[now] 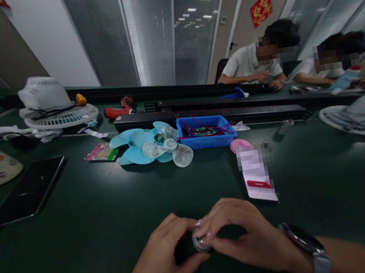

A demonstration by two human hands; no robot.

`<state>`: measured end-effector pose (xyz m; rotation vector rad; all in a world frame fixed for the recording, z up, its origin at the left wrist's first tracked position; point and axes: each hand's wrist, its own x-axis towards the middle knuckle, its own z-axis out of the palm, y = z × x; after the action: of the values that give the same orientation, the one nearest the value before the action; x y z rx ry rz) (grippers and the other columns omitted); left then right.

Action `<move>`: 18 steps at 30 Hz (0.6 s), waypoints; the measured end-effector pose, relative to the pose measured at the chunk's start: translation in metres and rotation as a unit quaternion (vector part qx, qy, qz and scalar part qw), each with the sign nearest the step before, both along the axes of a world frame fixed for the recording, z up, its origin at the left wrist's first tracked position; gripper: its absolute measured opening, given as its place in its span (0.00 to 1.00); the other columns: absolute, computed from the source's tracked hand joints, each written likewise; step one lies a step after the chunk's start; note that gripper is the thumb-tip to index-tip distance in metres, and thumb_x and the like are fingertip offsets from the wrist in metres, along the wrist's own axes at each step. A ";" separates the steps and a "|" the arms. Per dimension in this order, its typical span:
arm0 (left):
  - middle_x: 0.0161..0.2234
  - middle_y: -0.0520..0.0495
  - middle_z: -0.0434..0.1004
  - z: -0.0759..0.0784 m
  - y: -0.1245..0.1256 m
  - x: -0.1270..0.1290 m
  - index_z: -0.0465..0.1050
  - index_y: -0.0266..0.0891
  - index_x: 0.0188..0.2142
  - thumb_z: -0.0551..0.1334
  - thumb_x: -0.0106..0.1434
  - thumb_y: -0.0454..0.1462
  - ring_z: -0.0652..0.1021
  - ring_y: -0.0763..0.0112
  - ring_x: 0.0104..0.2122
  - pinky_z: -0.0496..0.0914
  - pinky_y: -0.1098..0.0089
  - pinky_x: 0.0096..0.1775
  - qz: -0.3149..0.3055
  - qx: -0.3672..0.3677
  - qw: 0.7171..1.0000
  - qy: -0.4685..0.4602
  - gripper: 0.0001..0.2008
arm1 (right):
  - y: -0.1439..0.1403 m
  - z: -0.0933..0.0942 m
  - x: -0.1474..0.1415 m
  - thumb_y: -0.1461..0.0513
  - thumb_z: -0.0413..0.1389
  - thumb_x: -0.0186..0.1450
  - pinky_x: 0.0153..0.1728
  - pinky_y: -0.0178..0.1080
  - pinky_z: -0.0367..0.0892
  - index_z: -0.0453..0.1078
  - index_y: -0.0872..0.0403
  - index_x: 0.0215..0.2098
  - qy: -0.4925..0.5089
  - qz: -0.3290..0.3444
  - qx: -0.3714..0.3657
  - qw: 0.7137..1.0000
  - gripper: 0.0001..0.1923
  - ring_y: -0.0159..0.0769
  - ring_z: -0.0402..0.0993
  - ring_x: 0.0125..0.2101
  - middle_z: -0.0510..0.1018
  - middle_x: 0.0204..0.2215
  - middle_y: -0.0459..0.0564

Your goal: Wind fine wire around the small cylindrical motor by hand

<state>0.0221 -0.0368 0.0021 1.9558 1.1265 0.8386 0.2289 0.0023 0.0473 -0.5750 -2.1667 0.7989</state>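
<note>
Both hands meet low over the dark green worktop: left hand and right hand each close their grip on a small round metal part. Beyond lie fan blades, a blue bin, glass partitions behind.

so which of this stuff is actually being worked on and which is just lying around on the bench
In hand:
- small round silver part, pinched between left hand and right hand

Lying about:
- blue fan blades
- blue bin of wired boards
- white fan grille
- red screwdriver
- dark tablet
- phone
</note>
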 end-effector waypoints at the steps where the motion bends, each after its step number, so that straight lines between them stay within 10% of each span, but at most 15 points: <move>1: 0.37 0.49 0.76 0.000 0.000 0.000 0.74 0.42 0.44 0.70 0.58 0.30 0.76 0.64 0.35 0.71 0.67 0.37 0.000 0.000 1.000 0.001 0.15 | 0.000 0.000 0.000 0.69 0.65 0.61 0.38 0.34 0.73 0.72 0.52 0.38 0.000 -0.001 0.002 1.000 0.10 0.31 0.81 0.33 0.84 0.33 0.44; 11: 0.39 0.50 0.76 0.002 0.001 -0.002 0.72 0.46 0.47 0.70 0.59 0.30 0.76 0.63 0.38 0.72 0.65 0.39 0.001 -0.003 1.000 0.019 0.18 | 0.010 -0.008 0.016 0.68 0.62 0.65 0.43 0.38 0.76 0.70 0.49 0.41 0.072 -0.098 -0.022 0.992 0.10 0.33 0.81 0.40 0.82 0.38 0.44; 18: 0.41 0.50 0.76 0.003 0.002 -0.003 0.71 0.47 0.48 0.69 0.60 0.32 0.77 0.61 0.39 0.73 0.63 0.41 0.029 0.011 0.999 0.039 0.17 | 0.022 -0.034 0.035 0.67 0.60 0.66 0.44 0.44 0.74 0.71 0.49 0.43 -0.108 -0.155 0.081 0.979 0.09 0.38 0.78 0.44 0.82 0.39 0.45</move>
<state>0.0193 -0.0350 0.0047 1.9974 1.2281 0.8143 0.2640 0.0244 0.0136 -0.9228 -2.2331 0.4033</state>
